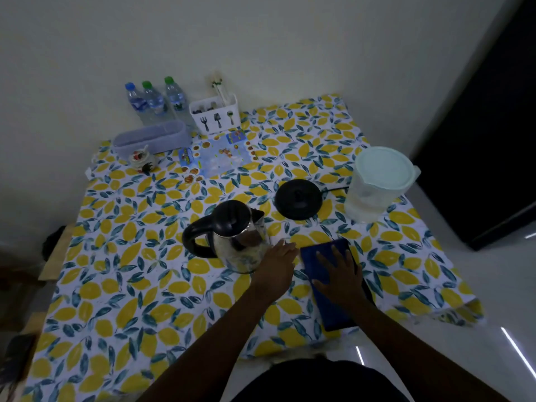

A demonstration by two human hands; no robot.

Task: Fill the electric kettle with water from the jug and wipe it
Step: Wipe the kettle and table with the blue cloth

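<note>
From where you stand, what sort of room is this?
Probably a home kitchen or dining corner. A lemon-print tablecloth covers the table, which holds an electric kettle off its base, a lidded water jug, and a cutlery holder and water bottles by the wall.

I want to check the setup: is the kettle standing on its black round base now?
No, the kettle stands on the tablecloth, apart from the base.

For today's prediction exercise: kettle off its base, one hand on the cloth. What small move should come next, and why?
Probably close the right hand on the cloth and lift it to the kettle. That hand lies flat and open on the cloth, while the left hand already rests against the kettle's side, seemingly steadying it for wiping.
</note>
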